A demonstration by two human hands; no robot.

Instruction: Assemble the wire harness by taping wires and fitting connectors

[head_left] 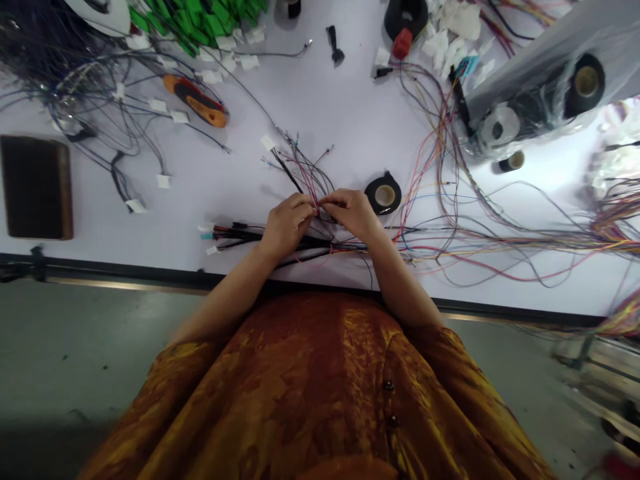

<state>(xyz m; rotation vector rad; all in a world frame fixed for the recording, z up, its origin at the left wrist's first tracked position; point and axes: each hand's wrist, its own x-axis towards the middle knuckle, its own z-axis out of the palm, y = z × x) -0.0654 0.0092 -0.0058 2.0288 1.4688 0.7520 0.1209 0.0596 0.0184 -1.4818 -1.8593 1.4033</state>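
My left hand and my right hand meet at the middle of the table, fingertips almost touching. Both pinch a bunch of thin wires, mostly red and dark, whose terminal ends fan out away from me. A black sleeved lead with a white label lies beside that bunch. Under my wrists runs a long wire harness, partly wrapped in black, with connectors at its left end. Just right of my right hand rests a roll of black tape. My fingers hide the exact spot being gripped.
An orange and black cutter lies at the upper left, near labelled cables and green connectors. A dark rectangular case sits at far left. Loose coloured wires spread to the right, below a plastic-wrapped roll. The table's front edge is close to me.
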